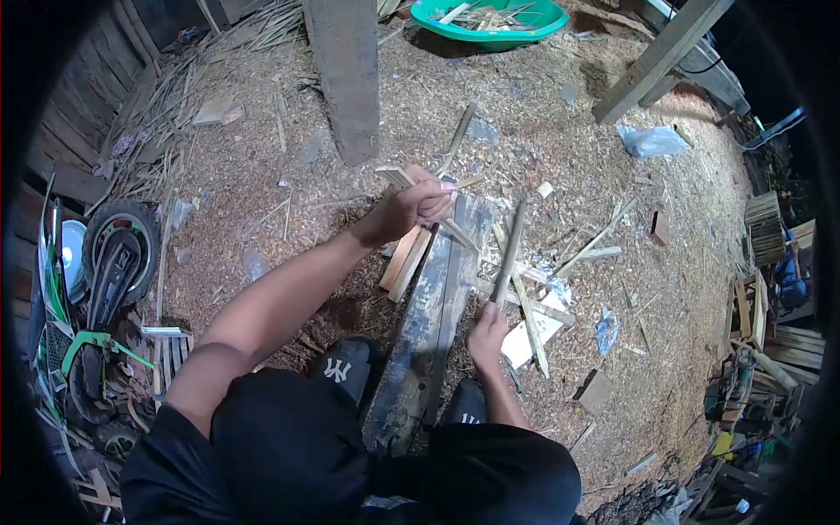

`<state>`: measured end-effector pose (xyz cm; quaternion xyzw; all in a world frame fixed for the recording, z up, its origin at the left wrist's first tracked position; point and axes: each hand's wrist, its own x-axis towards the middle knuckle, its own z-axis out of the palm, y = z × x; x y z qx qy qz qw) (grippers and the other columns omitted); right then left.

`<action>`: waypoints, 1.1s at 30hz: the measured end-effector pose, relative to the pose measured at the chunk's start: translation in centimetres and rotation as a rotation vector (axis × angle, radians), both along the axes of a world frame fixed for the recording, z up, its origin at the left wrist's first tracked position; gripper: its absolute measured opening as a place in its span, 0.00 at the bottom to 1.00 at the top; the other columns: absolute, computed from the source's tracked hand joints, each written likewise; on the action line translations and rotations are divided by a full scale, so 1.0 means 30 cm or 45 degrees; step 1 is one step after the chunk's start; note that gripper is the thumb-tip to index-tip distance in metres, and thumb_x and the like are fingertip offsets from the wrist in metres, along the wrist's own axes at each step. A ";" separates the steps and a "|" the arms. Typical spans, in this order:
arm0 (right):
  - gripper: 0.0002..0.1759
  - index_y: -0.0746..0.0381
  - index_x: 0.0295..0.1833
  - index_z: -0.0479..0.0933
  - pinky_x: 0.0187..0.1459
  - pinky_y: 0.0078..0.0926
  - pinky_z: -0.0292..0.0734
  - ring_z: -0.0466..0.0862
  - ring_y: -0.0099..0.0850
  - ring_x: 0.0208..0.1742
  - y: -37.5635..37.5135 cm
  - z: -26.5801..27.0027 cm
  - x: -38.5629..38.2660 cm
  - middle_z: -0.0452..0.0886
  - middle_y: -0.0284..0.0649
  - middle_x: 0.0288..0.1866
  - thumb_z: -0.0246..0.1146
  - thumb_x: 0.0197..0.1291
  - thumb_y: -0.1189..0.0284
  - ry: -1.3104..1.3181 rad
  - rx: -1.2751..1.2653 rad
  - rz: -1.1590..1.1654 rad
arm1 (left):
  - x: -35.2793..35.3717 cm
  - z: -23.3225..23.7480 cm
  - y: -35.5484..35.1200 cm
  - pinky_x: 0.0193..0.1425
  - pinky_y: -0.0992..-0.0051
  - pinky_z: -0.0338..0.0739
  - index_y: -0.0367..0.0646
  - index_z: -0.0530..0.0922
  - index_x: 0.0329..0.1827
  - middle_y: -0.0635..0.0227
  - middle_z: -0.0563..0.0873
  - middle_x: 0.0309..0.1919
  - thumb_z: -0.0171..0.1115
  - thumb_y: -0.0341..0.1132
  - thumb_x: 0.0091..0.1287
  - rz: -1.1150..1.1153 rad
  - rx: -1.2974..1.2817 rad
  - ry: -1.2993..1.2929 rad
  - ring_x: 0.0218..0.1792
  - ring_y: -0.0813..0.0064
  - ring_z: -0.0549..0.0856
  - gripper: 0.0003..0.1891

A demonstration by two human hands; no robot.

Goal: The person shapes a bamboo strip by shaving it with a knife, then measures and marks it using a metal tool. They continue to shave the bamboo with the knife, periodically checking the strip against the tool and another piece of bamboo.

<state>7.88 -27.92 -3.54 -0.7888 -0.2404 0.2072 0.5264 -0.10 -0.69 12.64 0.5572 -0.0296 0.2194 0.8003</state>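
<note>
My left hand is closed around a few thin wooden strips, held slantwise over the far end of a worn wooden bench. Their ends stick out on both sides of the fist. To the right of the bench, my right hand grips the near end of a machete, a long dull grey-brown blade pointing forward and up. My fingers hide its handle. Short pieces of board lean against the bench's left side. Several loose strips lie on its right, over a white sheet.
Wood shavings cover the ground. A wooden post stands ahead, a slanted beam to its right. A green basin holds scraps. On the left is a small bike; stacked wood stands far right.
</note>
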 end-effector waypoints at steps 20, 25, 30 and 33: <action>0.28 0.70 0.30 0.74 0.24 0.35 0.65 0.71 0.27 0.20 0.031 0.123 0.064 0.70 0.37 0.16 0.52 0.77 0.57 0.093 -0.105 -0.021 | 0.010 0.012 -0.025 0.25 0.75 0.55 0.51 0.55 0.12 0.76 0.58 0.11 0.49 0.33 0.72 0.316 -0.264 0.088 0.15 0.81 0.56 0.25; 0.27 0.68 0.30 0.74 0.25 0.35 0.67 0.72 0.28 0.22 0.035 0.073 0.006 0.74 0.40 0.19 0.52 0.77 0.57 0.029 -0.058 0.003 | 0.018 0.006 -0.034 0.26 0.72 0.57 0.51 0.54 0.12 0.75 0.58 0.09 0.46 0.32 0.72 0.293 -0.264 0.109 0.14 0.80 0.57 0.25; 0.34 0.69 0.26 0.75 0.20 0.35 0.62 0.69 0.25 0.17 0.007 -0.009 0.064 0.70 0.35 0.14 0.51 0.76 0.51 0.024 -0.327 -0.003 | 0.022 0.021 -0.027 0.27 0.72 0.58 0.51 0.54 0.12 0.75 0.58 0.10 0.46 0.33 0.73 0.289 -0.259 0.132 0.15 0.79 0.58 0.25; 0.27 0.61 0.27 0.68 0.14 0.27 0.59 0.67 0.21 0.13 0.017 0.063 0.086 0.66 0.30 0.14 0.47 0.80 0.56 0.065 -0.028 -0.016 | 0.016 -0.003 -0.026 0.27 0.72 0.57 0.51 0.54 0.13 0.75 0.57 0.11 0.46 0.33 0.73 0.274 -0.260 0.117 0.15 0.79 0.57 0.25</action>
